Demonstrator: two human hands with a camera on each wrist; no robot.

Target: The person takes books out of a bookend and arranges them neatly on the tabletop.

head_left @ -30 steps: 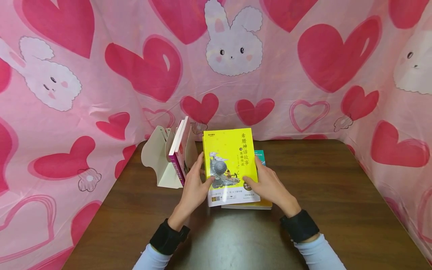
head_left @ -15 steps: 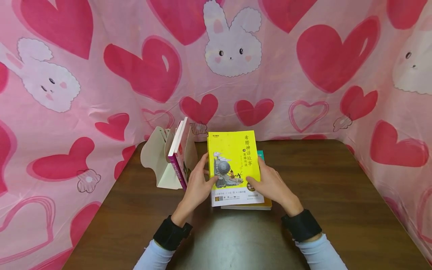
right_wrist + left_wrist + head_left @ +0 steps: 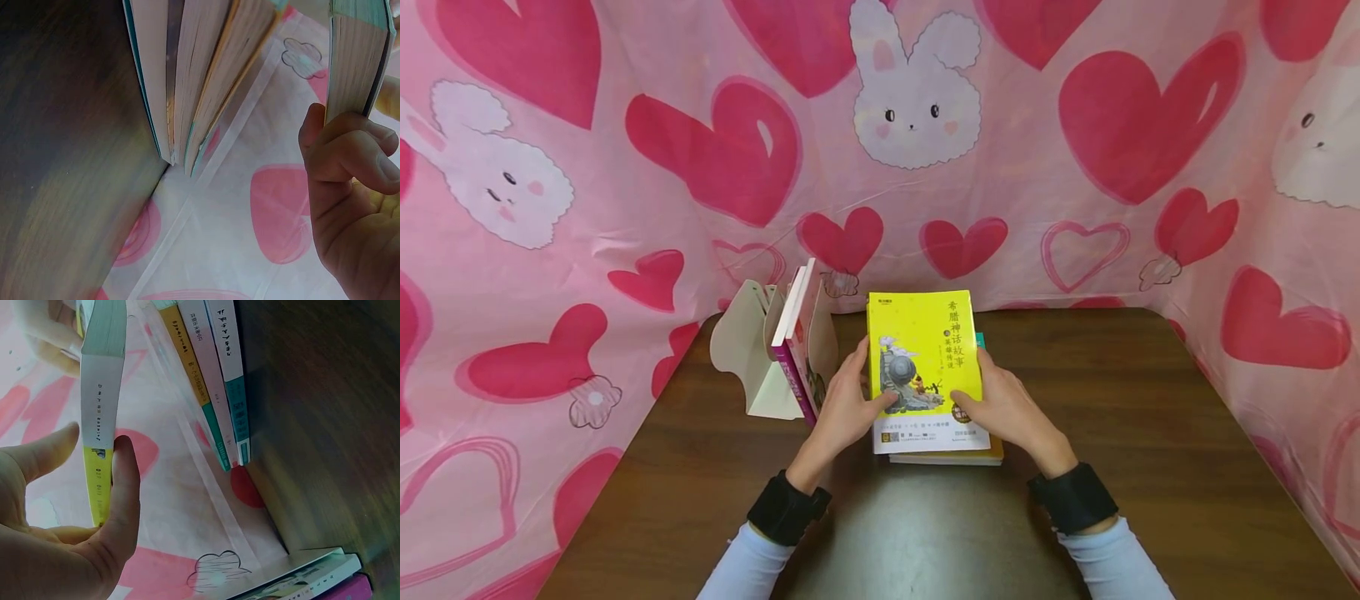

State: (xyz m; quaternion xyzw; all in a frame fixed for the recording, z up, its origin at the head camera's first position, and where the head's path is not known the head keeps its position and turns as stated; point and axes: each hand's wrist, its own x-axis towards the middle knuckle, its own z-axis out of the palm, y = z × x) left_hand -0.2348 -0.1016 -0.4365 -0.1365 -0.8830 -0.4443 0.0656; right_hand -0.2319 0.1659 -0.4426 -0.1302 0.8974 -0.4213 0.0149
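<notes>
My left hand [image 3: 852, 398] and right hand [image 3: 1006, 402] grip a yellow book [image 3: 917, 367] by its two long sides, thumbs on the front cover. The cover carries a grey picture and a white band along its lower edge. In the left wrist view, the fingers of my left hand [image 3: 122, 494] lie around the yellow-and-white spine. The right wrist view has my right hand [image 3: 356, 162] at the page edge. Below the held book, a gap apart, lies a stack of three books [image 3: 222, 394] on the table; from the head most of it is hidden.
Left of the stack stands a cream bookend [image 3: 745, 354] on the wooden table [image 3: 1112, 400]. Upright books [image 3: 797, 350], one with a purple spine, lean in it. Pink cloth [image 3: 1022, 167] with hearts and rabbits hangs behind and at both sides.
Both hands have shifted the yellow book a little to the right, further over the stack, so less of the teal cover beneath shows. The bookend and its books stay put.
</notes>
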